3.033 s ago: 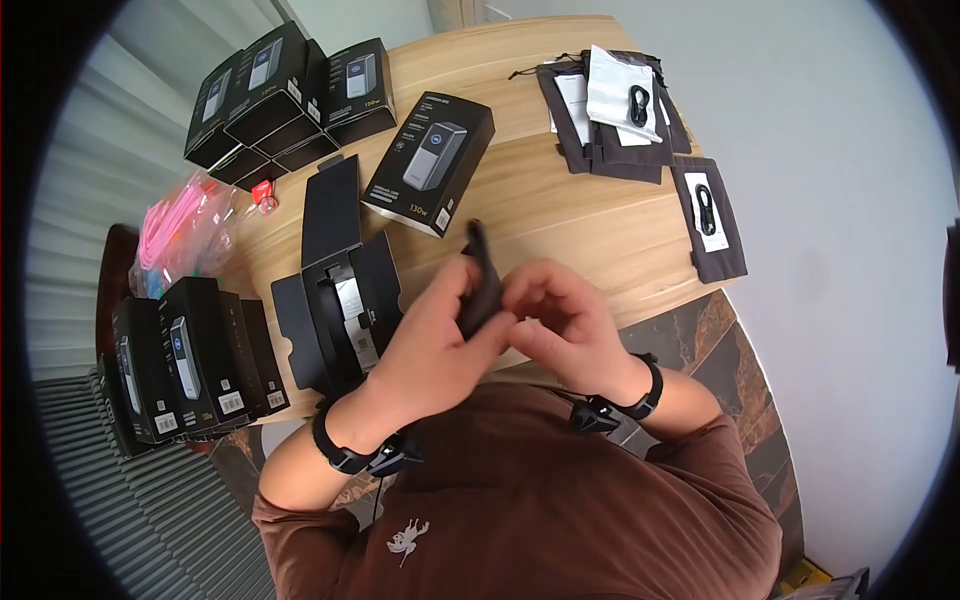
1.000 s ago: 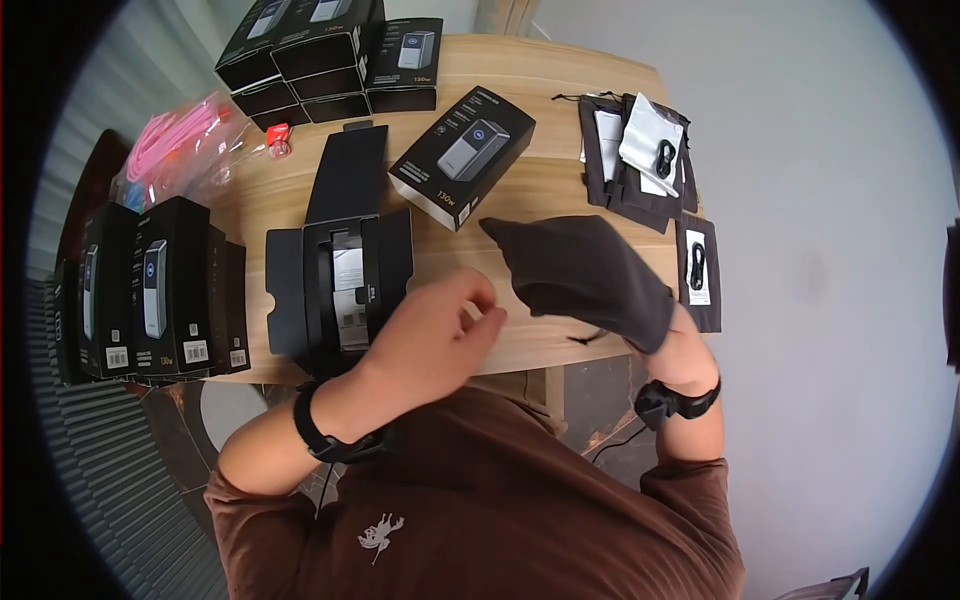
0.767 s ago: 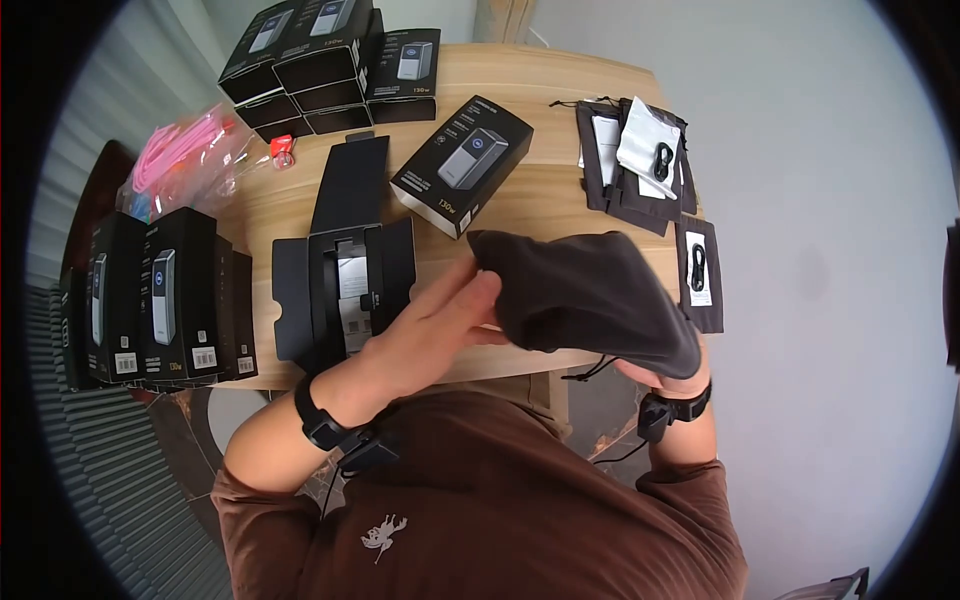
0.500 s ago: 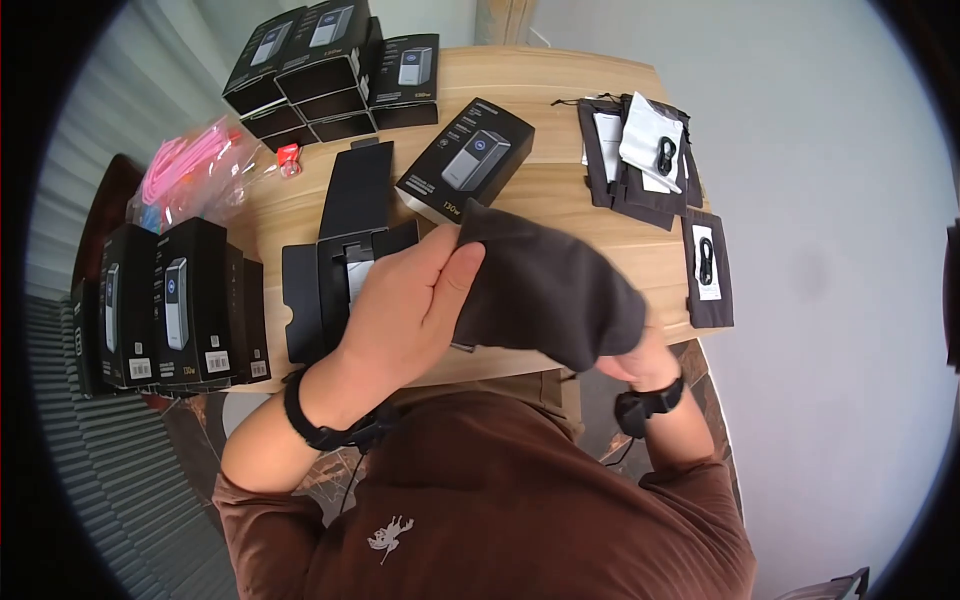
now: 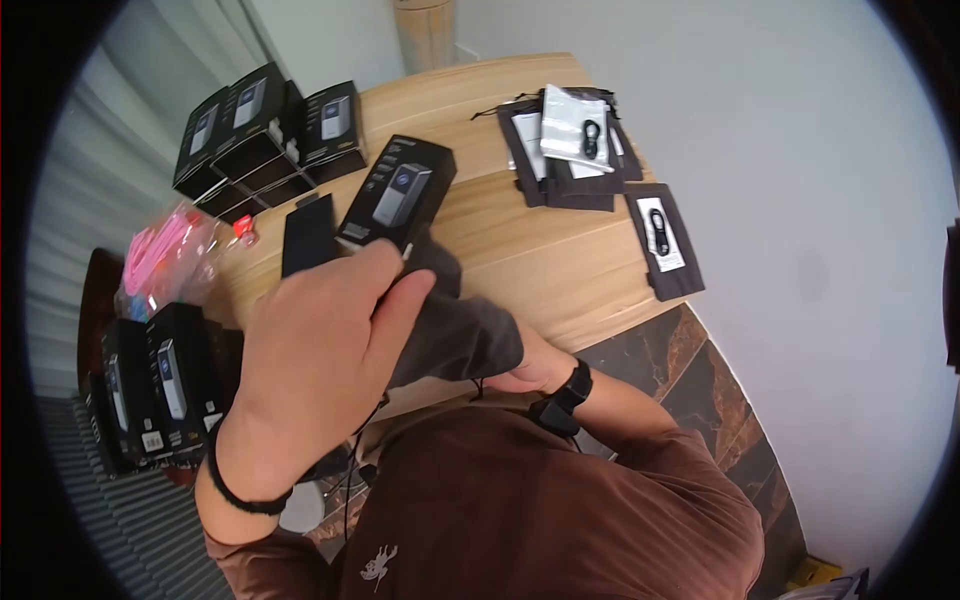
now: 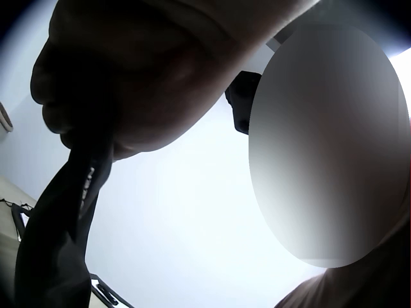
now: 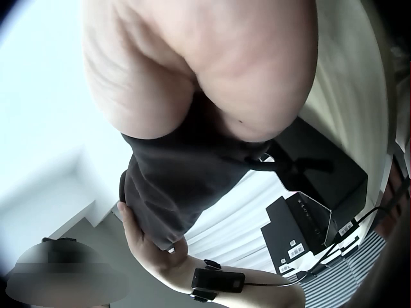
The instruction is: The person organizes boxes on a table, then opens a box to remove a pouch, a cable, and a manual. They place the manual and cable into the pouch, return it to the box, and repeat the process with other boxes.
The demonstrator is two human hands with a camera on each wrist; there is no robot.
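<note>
A dark grey cloth drawstring pouch (image 5: 455, 335) is stretched between my two hands. My left hand (image 5: 318, 350) grips its far end, thumb along the cloth; in the left wrist view the fist of the left hand (image 6: 148, 77) has the pouch (image 6: 54, 237) hanging below it, with pale lettering on it. My right hand (image 5: 535, 365) is at the mouth of the pouch, its fingers hidden by the fabric in the head view and in the right wrist view. A black cord (image 7: 295, 165) hangs near that mouth. Behind the left hand, a black power bank box (image 5: 400, 190) lies on the table.
Stacked boxes (image 5: 255, 125) stand at the back left, more boxes (image 5: 165, 380) at the front left. An open box's lid (image 5: 308, 235) shows beyond my left hand. Flat pouches (image 5: 570, 190) with leaflets and a cable lie at the right, another pouch (image 5: 665, 245) near the edge.
My right hand has come out of my left hand's grasp and gone into the pouch. The left hand then took the pouch's other end and moved left with it, covering the open box.
</note>
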